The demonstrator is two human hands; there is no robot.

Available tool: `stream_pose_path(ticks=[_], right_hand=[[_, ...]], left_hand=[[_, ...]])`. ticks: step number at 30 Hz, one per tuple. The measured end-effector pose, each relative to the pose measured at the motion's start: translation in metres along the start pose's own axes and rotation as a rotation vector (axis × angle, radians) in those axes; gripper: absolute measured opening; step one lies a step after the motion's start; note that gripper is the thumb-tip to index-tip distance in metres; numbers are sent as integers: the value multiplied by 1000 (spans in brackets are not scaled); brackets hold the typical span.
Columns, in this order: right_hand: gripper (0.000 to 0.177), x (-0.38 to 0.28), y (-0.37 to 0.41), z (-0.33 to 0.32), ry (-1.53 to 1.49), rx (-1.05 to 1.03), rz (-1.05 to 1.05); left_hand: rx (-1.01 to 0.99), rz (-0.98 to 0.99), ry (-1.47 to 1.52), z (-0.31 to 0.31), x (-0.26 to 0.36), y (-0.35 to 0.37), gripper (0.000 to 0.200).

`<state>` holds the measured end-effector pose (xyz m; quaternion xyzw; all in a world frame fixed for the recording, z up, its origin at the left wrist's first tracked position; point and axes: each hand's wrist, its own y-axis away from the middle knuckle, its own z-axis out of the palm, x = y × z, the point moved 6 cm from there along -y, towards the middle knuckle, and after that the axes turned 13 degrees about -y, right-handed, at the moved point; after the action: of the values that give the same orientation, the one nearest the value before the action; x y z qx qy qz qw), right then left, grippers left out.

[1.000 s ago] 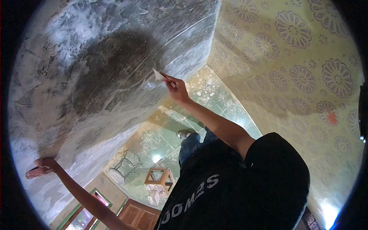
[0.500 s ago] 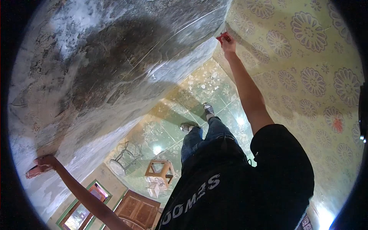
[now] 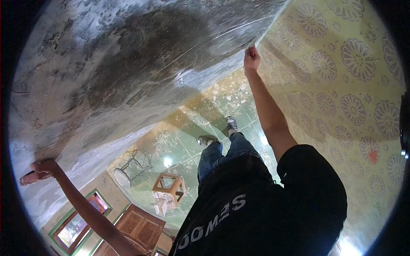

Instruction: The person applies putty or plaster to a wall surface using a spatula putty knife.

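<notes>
My right hand (image 3: 252,62) is raised at the corner where the grey wall meets the patterned wall. Its fingers are closed on a small red tool (image 3: 253,52), mostly hidden by the hand; its exact kind does not show. The tool is up against the edge of the grey plastered wall (image 3: 162,55). At the far left, my left hand (image 3: 45,167) rests against the same grey wall with fingers stretched out, and no tool is visible in it.
A yellowish wall with flower patterns (image 3: 358,59) stands on the right. Below lies a green tiled floor (image 3: 179,141) with pale flakes. A wooden stool (image 3: 168,187) and a metal-framed round stool (image 3: 123,177) stand there. A wooden door (image 3: 136,226) and a green-framed window (image 3: 77,226) are farther back.
My right hand has moved slightly lower along the corner and turned, hiding more of the red tool. The left hand stays on the wall while the view has shifted a little.
</notes>
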<state>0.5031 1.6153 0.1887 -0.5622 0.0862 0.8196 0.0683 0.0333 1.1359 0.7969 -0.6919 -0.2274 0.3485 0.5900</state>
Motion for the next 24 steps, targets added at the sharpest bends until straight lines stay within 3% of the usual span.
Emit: stream_pose_path(ticks=[2, 4, 8, 10, 11, 13, 14, 21, 23, 24], right_hand=[[42, 22, 18, 0, -206, -26, 54], [44, 29, 37, 8, -227, -54, 70], [44, 9, 95, 40, -263, -115, 136], [44, 15, 113, 52, -259, -166, 136], [45, 35, 122, 57, -570, -179, 230], [46, 3, 161, 82, -174, -194, 232], [46, -1, 178, 95, -237, -202, 243], [41, -16, 270, 148, -181, -310, 57], [45, -24, 293, 164, -298, -372, 151], [38, -33, 304, 169, -282, -347, 87]], left_hand=[[-33, 21, -9, 8, -19, 14, 90], [-61, 49, -39, 33, -67, 25, 89], [-88, 114, -91, 39, -93, 29, 85], [-49, 131, -62, 33, -71, 17, 83], [-13, 146, -27, 23, -47, 9, 82], [61, 174, 43, 5, -2, -7, 79], [98, 186, 80, -1, 7, -9, 78], [70, 224, 170, 5, -18, 3, 75], [100, 183, 272, -3, -6, -3, 75], [121, 239, 179, -2, -7, -1, 75]])
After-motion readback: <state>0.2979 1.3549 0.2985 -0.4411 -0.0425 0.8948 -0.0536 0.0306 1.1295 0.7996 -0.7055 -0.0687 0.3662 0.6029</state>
